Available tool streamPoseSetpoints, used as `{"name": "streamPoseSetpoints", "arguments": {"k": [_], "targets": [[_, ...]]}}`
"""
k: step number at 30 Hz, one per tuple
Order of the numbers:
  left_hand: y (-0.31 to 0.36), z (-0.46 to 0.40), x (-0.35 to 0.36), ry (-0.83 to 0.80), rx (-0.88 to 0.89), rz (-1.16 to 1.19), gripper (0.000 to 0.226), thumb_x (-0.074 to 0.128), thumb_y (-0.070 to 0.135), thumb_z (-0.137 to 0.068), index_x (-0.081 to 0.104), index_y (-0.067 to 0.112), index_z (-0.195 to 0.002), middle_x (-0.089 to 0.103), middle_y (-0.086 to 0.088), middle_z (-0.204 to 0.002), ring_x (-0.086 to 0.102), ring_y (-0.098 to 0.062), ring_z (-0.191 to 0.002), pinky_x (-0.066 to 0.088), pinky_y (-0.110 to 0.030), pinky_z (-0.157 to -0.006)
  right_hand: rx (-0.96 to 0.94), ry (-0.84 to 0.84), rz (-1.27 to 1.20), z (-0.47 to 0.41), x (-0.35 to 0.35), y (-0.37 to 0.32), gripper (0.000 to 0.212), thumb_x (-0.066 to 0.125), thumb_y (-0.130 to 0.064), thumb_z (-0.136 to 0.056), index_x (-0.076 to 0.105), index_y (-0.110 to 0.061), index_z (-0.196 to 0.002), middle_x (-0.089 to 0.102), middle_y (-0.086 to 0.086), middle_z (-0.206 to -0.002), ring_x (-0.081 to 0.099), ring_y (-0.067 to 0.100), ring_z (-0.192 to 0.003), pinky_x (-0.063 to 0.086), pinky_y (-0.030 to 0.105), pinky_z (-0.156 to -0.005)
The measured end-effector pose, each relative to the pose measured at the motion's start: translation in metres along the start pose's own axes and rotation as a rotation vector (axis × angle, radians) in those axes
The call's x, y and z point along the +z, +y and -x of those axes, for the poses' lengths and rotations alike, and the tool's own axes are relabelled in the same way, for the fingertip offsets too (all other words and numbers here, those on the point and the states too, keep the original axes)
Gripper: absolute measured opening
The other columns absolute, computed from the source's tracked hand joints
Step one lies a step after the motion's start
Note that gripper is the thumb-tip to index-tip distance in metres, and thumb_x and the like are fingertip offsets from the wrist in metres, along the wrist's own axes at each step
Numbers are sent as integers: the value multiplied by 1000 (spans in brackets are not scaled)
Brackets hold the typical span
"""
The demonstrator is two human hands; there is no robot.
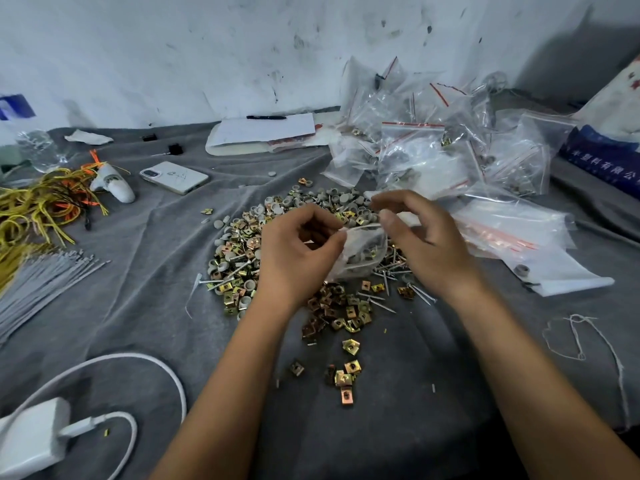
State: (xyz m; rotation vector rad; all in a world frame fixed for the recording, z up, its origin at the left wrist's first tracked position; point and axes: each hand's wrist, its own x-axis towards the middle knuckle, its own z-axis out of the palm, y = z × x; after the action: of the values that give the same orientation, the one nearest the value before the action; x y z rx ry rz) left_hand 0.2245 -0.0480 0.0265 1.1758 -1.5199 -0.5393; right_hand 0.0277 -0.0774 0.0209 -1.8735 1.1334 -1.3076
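Note:
A small clear zip bag holding grey caps and metal parts hangs between my two hands above the middle of the grey cloth. My left hand pinches the bag's left top edge. My right hand pinches its right top edge with thumb and forefinger. Under and around the bag lies a heap of brass clip nuts, grey round caps and screws. More clip nuts are scattered nearer to me.
Filled zip bags pile up at the back right, flat empty ones beside them. A phone, a notepad with pen, yellow ties, grey cable ties, a white charger with cable and a string lie around.

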Motion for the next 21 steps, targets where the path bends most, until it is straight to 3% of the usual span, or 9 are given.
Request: {"name": "streamPoseSetpoints", "arguments": {"k": [3, 4, 6, 9, 12, 14, 16, 19, 21], "targets": [[28, -14, -25, -133, -67, 168, 17, 77, -8, -85, 74, 8, -85, 73, -9, -79, 68, -17, -69, 59, -29, -67, -49, -240, -303, -5, 4, 0, 70, 69, -68, -82, 59, -23, -135, 65, 3, -135, 63, 20, -125, 58, 34, -95], [38, -21, -34, -166, -85, 218, 19, 77, -10, -84, 74, 9, -84, 73, -8, -77, 67, -17, -69, 58, -29, -66, -70, -303, -344, -8, 7, -1, 69, 73, -65, -79, 60, -25, -134, 67, 4, -133, 65, 23, -123, 58, 33, -95], [54, -37, -51, -171, -112, 256, 22, 76, -10, -83, 74, 12, -80, 72, -5, -72, 66, -17, -65, 56, -27, -62, -65, -338, -402, -14, 13, -5, 45, 79, -50, -82, 70, -28, -120, 75, 1, -117, 72, 19, -110, 58, 28, -89], [59, -59, -66, -79, -187, 318, 16, 73, -6, -85, 73, 9, -80, 71, -2, -69, 64, -13, -61, 53, -24, -58, -56, -282, -491, -22, 21, -9, 17, 77, -31, -90, 78, -18, -101, 79, 7, -94, 77, 21, -84, 60, 25, -74], [38, -65, -61, 112, -393, 537, 13, 64, 12, -99, 71, 7, -88, 71, -2, -74, 66, -13, -65, 53, -24, -60, 70, -166, -546, -29, 32, -9, 12, 77, -25, -90, 78, -14, -93, 77, 13, -84, 75, 26, -68, 59, 31, -58], [15, -57, -48, 195, -519, 641, 30, 55, 32, -105, 67, 6, -96, 71, -7, -87, 67, -18, -75, 56, -27, -67, 170, -79, -487, -33, 40, -2, 9, 75, -22, -91, 78, -14, -93, 75, 21, -87, 70, 32, -69, 59, 42, -63], [-9, -40, -33, 171, -581, 593, 38, 50, 41, -107, 65, 6, -107, 73, -13, -102, 71, -26, -90, 59, -33, -80, 242, -47, -468, -32, 46, 6, 9, 71, -18, -95, 77, -13, -91, 74, 23, -87, 68, 34, -70, 58, 52, -64], [-30, -19, -19, 109, -548, 480, 32, 52, 38, -107, 65, 9, -113, 78, -8, -102, 76, -24, -92, 60, -29, -77, 305, -9, -578, -27, 51, 11, 26, 64, -9, -100, 78, -18, -80, 77, 7, -76, 74, 18, -62, 59, 28, -53], [-35, -14, -16, 70, -473, 408, 25, 58, 29, -106, 66, 6, -113, 79, -7, -95, 77, -24, -83, 61, -29, -70, 317, 10, -581, -25, 50, 12, 29, 62, -8, -100, 75, -16, -76, 76, 7, -74, 73, 17, -58, 56, 24, -50]]}}
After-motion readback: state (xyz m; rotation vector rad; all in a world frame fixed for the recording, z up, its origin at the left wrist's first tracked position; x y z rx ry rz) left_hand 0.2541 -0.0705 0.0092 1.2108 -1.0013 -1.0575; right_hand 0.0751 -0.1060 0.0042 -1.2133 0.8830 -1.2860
